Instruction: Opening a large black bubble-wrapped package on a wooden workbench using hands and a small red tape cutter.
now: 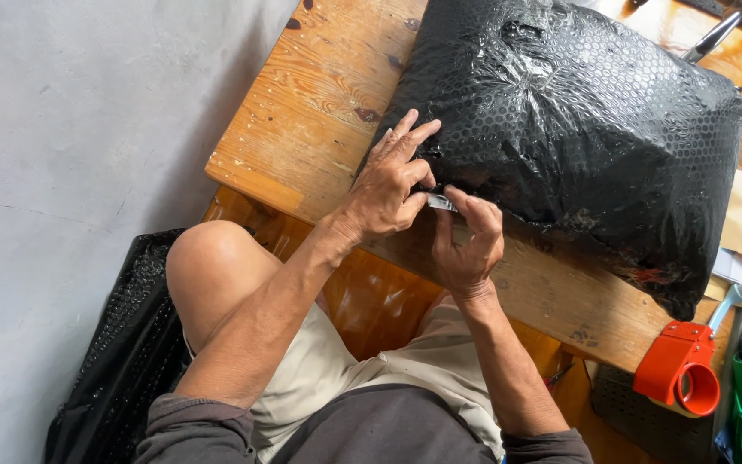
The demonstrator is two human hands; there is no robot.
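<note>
**Both hands at the near edge of a bubble-wrapped parcel**

A smooth grey floor fills the left of my head view, and a knotty wooden tabletop (319, 103) runs across it at a slant, its near-left corner pointing toward the bare knee (208, 266) below.

From this one view I see a large parcel in black bubble wrap (577, 129) lying on the tabletop and covering most of its far and right part; its near edge sits close to the table's near edge. The left hand (392, 185) lies on the parcel's near-left corner, fingers spread and pressing flat on the wrap, thumb tucked toward the other hand. The right hand (467, 245) is just beside it, touching the parcel's near edge, with thumb and forefinger pinched on a small strip of clear tape (441, 203) that sits between the two hands. I cannot tell how far the strip already sticks to the wrap.

At the table's near-right corner an orange tape dispenser (678, 365) rests partly over the edge, well apart from the hands. On the floor at lower left, beside the knee, lies another heap of black bubble wrap (122, 344). Past the parcel's right side a pale sheet of paper (738, 223) shows on the tabletop.
</note>
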